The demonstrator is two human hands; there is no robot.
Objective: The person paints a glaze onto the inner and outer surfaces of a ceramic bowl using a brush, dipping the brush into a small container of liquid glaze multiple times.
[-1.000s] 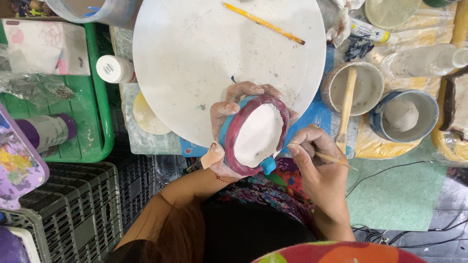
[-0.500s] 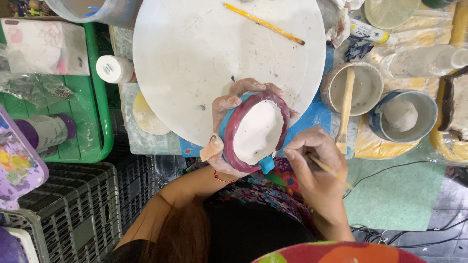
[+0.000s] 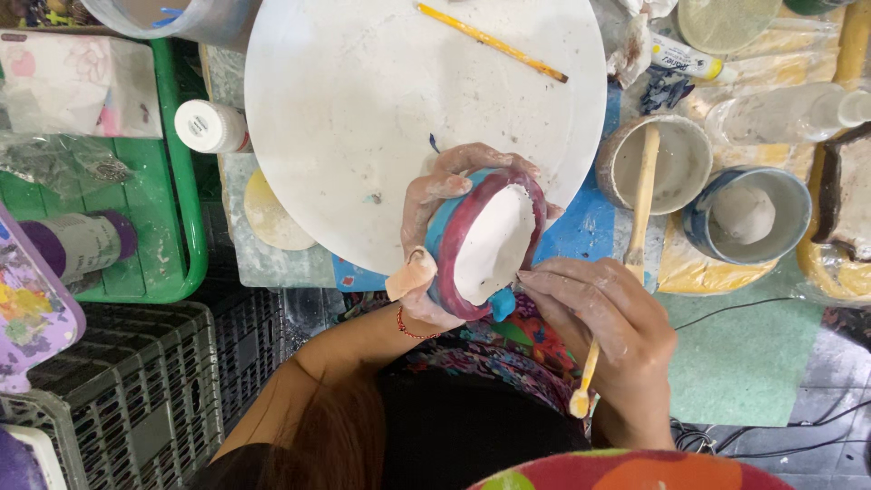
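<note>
While I am looking straight down at my lap and the work surface, these lines are describing what is in view.

Left hand: my left hand is gripping a small bowl, fingers wrapped round its far side, tilting its white inside toward me.

Bowl: it is sitting at the near edge of the round white board, its rim showing dark red over a blue outer wall.

Right hand: my right hand is pinching shut on a thin yellow brush (the working tip is hidden behind my fingers), right beside the rim.

Doing it well: I am judging that a steady bowl and short, light strokes along the rim matter most.

Nearby: a wooden stick is resting in a grey cup.
</note>
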